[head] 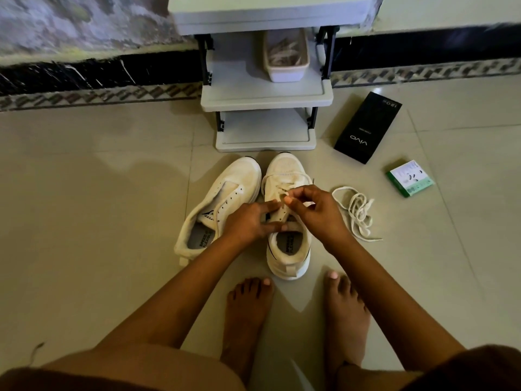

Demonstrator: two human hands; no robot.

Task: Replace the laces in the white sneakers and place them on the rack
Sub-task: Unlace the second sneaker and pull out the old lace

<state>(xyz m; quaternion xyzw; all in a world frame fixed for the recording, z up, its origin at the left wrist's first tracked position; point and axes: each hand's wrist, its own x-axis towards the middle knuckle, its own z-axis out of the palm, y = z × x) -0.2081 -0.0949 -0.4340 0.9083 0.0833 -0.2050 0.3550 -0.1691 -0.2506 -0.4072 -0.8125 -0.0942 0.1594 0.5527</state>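
Note:
Two white sneakers stand on the tiled floor in front of a grey rack [265, 94]. The left sneaker [222, 204] leans to the left and its eyelets are bare. On the right sneaker [287, 249], a white lace [284, 176] crosses the lower eyelets. My right hand [315, 213] pinches a lace end above that shoe's tongue. My left hand [251, 221] holds the shoe's left eyelet flap between fingers and thumb. A loose lace [356, 213] lies tangled on the floor right of the shoes.
A white tub [286, 67] with laces inside sits on the rack's middle shelf. A black phone box [366, 128] and a small green box [410, 179] lie on the floor to the right. My bare feet [248, 314] are just behind the sneakers.

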